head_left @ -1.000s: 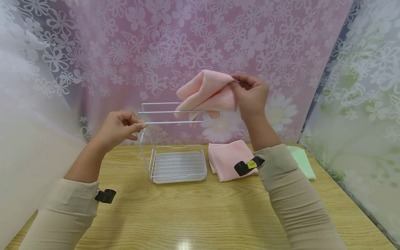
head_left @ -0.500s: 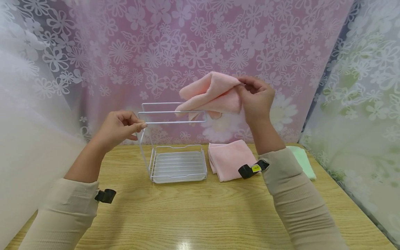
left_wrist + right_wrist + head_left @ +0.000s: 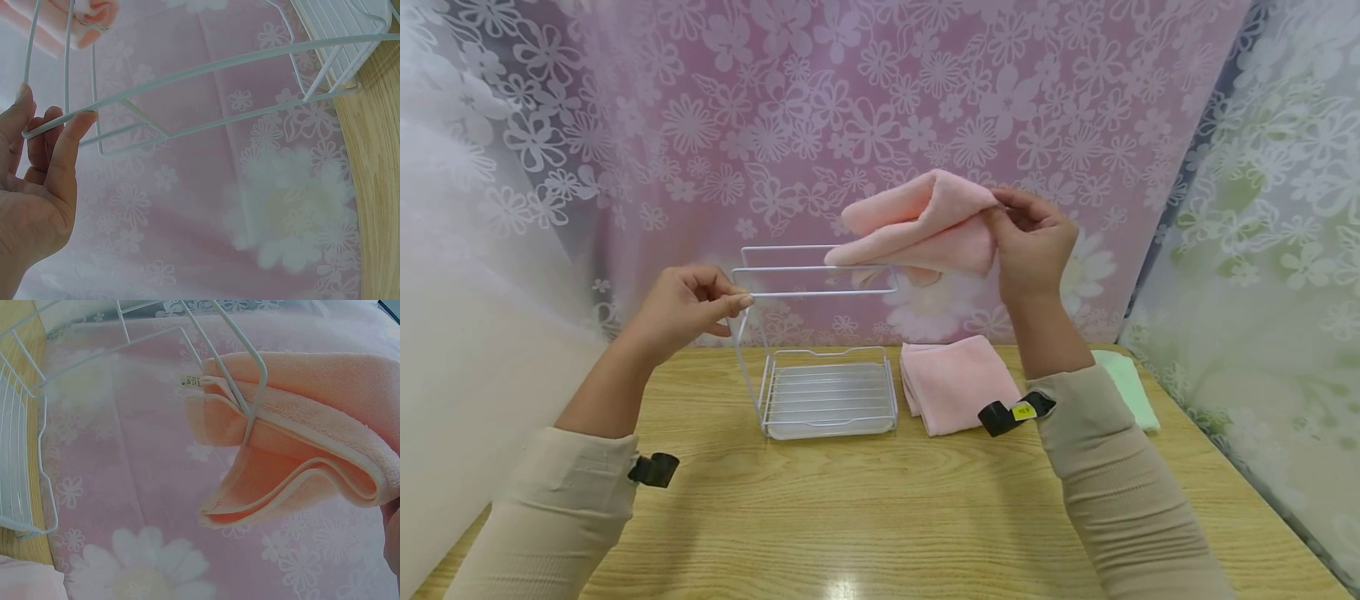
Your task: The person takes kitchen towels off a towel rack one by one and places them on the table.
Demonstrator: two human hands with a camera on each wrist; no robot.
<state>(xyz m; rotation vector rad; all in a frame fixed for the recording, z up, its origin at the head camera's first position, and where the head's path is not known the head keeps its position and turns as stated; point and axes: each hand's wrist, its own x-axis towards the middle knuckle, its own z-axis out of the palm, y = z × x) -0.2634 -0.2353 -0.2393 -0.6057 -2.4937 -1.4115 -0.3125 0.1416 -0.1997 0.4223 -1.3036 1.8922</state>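
Note:
A white wire rack (image 3: 820,293) stands on the table, with open bars at the top and a slatted shelf over a tray (image 3: 831,402) at the bottom. My left hand (image 3: 688,308) pinches its upper left corner between thumb and fingers. My right hand (image 3: 1036,250) holds a folded pink towel (image 3: 917,218) by one corner, above and right of the rack. The towel's left end lies behind the front top bar in the head view. In the right wrist view, the rack's top bars cross the towel (image 3: 312,412), and a small tag (image 3: 190,381) shows at its edge.
A folded pink towel (image 3: 955,383) lies on the wooden table (image 3: 850,517) right of the rack. A light green cloth (image 3: 1127,390) sits farther right, partly hidden by my right sleeve. Floral curtains (image 3: 850,100) hang behind and at both sides.
My right hand has moved to the right and slightly down, pulling the held towel along the rack's top bars. The left hand and the rack have stayed put.

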